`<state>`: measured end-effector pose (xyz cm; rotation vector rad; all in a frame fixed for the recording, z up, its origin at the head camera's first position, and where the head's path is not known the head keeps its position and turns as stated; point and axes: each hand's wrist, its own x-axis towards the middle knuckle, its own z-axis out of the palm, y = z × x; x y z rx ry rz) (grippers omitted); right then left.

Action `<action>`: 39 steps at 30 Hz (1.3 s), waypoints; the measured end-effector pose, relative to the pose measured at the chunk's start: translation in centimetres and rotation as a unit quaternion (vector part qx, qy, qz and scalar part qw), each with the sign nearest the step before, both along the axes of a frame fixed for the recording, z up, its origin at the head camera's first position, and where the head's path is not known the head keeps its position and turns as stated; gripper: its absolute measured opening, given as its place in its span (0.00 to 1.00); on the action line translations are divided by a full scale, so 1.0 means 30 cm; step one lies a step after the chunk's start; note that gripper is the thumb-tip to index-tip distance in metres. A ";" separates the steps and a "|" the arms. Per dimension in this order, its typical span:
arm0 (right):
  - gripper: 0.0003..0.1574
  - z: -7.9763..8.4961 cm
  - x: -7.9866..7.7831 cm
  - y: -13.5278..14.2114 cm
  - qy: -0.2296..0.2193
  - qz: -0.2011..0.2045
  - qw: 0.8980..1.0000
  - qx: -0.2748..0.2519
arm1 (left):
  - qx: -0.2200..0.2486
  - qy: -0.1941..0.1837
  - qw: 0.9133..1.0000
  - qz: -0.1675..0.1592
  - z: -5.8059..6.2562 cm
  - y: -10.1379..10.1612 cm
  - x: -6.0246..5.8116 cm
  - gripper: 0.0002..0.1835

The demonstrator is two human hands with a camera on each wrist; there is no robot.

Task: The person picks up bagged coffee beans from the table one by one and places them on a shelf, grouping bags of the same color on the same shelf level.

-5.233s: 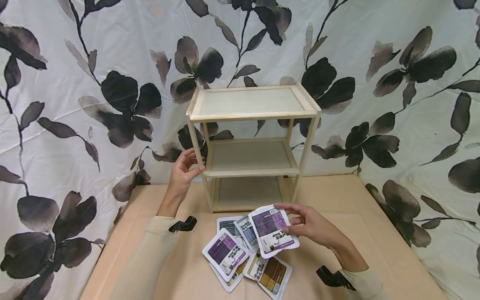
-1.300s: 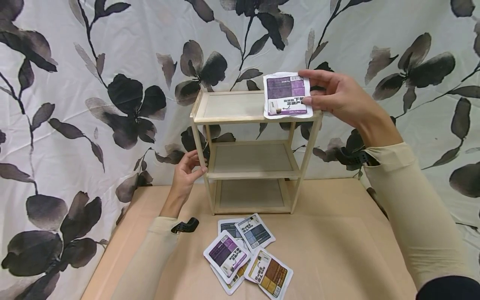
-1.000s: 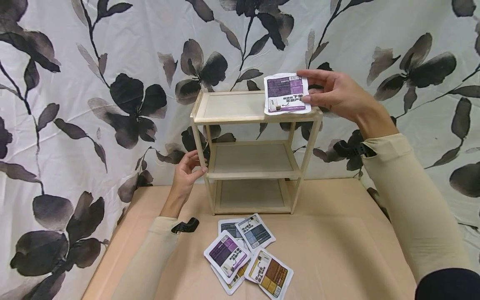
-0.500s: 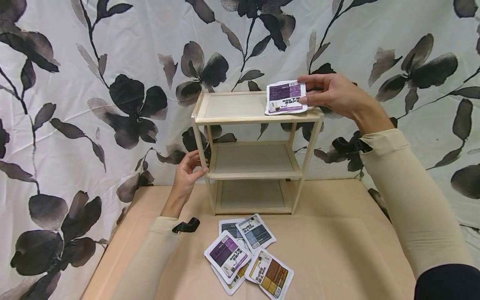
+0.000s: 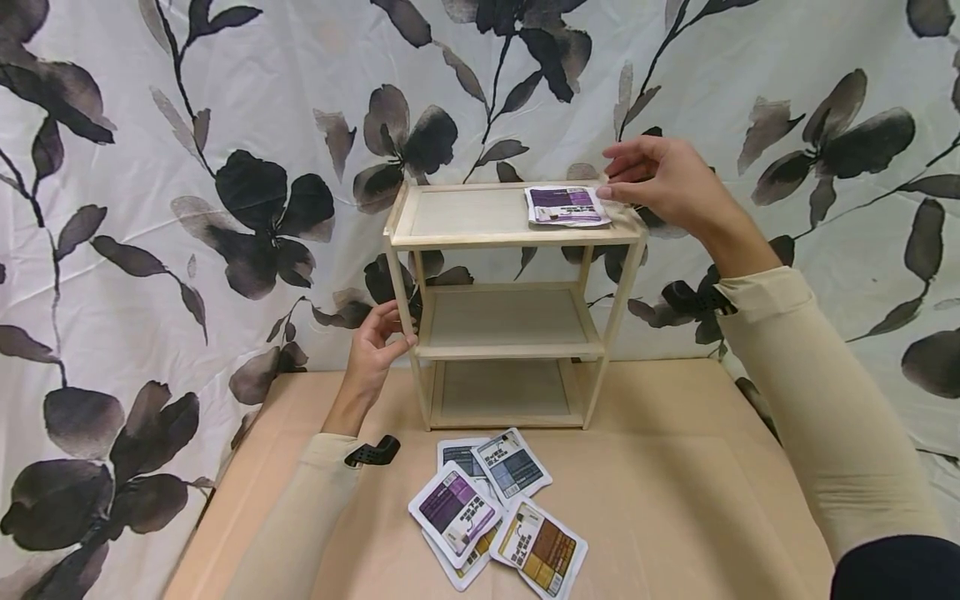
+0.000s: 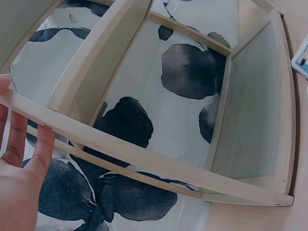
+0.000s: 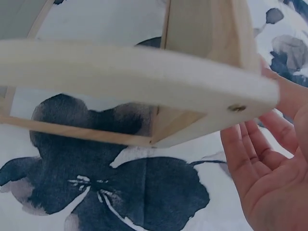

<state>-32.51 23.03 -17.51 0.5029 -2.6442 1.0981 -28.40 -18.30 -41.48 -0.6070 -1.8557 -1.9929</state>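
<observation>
A purple-and-white coffee sachet lies flat on the right part of the top tier of a small wooden three-tier shelf. My right hand is just right of it, fingers loosely bent and thumb tip close to the sachet's edge, holding nothing. In the right wrist view those fingers are beside the shelf's upper end, and the sachet is hidden. My left hand holds the shelf's left front post at middle-tier height. The left wrist view shows its fingers behind the post.
On the table in front of the shelf, several sachets overlap in a loose pile, among them a purple one, a blue-grey one and a brown one. A floral cloth hangs close behind the shelf.
My right hand carried the purple sachet up from the pile to the top tier. In the last half second it was lowered flat and let go. My left hand has stayed on the post.
</observation>
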 end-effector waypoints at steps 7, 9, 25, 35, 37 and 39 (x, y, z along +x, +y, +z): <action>0.31 -0.008 0.071 -0.024 0.034 0.014 0.999 -0.017 | 0.003 0.004 1.000 -0.003 -0.001 -0.001 0.000 0.28; 0.30 -0.015 0.097 -0.032 0.040 0.017 0.999 -0.017 | 0.001 0.004 1.000 -0.004 -0.001 -0.002 0.000 0.29; 0.31 -0.084 0.240 -0.081 0.036 0.069 0.997 -0.021 | -0.004 0.000 1.000 -0.001 -0.004 -0.005 0.000 0.28; 0.35 -0.155 0.280 -0.114 0.003 0.135 0.990 -0.031 | -0.005 0.000 1.000 -0.003 0.001 -0.005 0.000 0.28; 0.36 -0.167 0.287 -0.120 -0.002 0.148 0.988 -0.035 | -0.003 -0.005 1.000 -0.004 0.004 -0.004 0.000 0.29; 0.36 -0.180 0.295 -0.127 -0.007 0.158 0.987 -0.039 | -0.002 -0.010 1.000 -0.005 0.006 -0.003 0.000 0.29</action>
